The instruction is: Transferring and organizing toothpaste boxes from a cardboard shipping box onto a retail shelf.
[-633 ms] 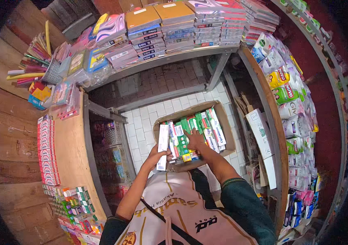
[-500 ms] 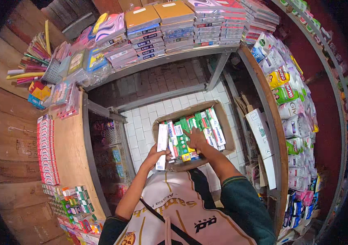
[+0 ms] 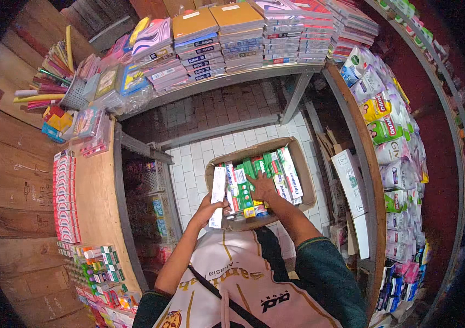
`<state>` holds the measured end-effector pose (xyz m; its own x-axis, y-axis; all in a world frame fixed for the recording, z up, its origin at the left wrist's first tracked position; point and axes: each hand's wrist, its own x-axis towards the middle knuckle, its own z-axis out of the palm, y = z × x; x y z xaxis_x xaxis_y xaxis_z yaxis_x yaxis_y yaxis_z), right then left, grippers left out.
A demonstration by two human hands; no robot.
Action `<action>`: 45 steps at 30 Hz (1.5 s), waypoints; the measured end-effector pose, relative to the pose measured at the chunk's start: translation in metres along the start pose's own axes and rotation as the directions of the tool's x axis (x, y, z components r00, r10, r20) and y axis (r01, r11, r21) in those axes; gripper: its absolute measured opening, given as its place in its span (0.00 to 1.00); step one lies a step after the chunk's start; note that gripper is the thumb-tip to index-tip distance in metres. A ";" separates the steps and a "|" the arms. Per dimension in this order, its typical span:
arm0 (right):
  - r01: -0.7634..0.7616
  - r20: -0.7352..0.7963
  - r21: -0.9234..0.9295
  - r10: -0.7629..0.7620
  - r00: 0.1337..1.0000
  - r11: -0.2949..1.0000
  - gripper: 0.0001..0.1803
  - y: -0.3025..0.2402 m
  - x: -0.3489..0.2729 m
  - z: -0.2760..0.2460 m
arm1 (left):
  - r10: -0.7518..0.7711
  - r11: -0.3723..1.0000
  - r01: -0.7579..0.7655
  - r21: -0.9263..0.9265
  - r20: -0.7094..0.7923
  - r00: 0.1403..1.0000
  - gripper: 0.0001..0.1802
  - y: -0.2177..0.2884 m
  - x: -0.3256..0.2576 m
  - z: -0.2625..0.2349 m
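Observation:
On the tiled floor in front of me stands an open cardboard carton [image 3: 307, 174] filled with toothpaste boxes. My left hand [image 3: 205, 211] is closed around the lower part of a long white toothpaste box [image 3: 218, 188], held upright at the carton's left side. Spread across the green toothpaste boxes [image 3: 242, 192] in the middle is my right hand [image 3: 265, 189], its fingers apart and its palm down. White-and-green toothpaste boxes [image 3: 291, 172] stand along the right side of the carton. A small yellow-ended box [image 3: 250, 212] shows near the front.
Wooden counters surround me. Stacked books [image 3: 238, 41] line the far one; red-and-white small boxes [image 3: 64, 197] stand in a column on the left one [image 3: 95, 202]. Plastic packs [image 3: 393, 158] fill the right shelf, and flattened white cardboard [image 3: 352, 191] leans beside the carton.
My right hand's fingers have spread out and lie flatter over the green boxes. My left hand keeps the white box in nearly the same place. The view has shifted slightly.

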<state>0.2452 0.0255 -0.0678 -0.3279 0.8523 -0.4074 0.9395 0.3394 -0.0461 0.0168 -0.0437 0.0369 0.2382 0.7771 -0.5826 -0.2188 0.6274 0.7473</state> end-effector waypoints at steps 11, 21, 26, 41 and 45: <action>0.101 0.030 0.169 -0.108 0.994 0.980 0.31 0.017 0.012 0.006 | 0.002 0.999 -0.002 0.045 0.002 1.000 0.26 0.009 -0.004 0.007; -0.046 0.001 0.500 0.053 0.999 0.865 0.40 0.011 -0.009 -0.002 | 0.016 1.000 -0.016 0.005 -0.001 1.000 0.26 0.001 0.000 0.000; -0.033 -0.022 0.570 0.055 0.998 0.821 0.37 0.025 -0.024 -0.014 | -0.027 0.999 0.027 -0.047 0.002 1.000 0.27 0.002 0.000 -0.001; -0.021 -0.242 0.395 0.126 0.962 0.919 0.26 0.028 -0.028 -0.005 | 0.016 0.999 -0.016 -0.040 0.000 1.000 0.21 -0.002 0.000 -0.001; -0.051 -0.258 0.344 0.146 0.955 0.938 0.20 0.021 -0.019 0.016 | 0.021 0.999 -0.020 -0.051 0.016 1.000 0.21 0.000 -0.001 0.002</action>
<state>0.2726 0.0098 -0.0757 -0.2012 0.9663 -0.1603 0.9316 0.1382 -0.3362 0.0184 -0.0442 0.0380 0.2491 0.7890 -0.5616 -0.2712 0.6135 0.7416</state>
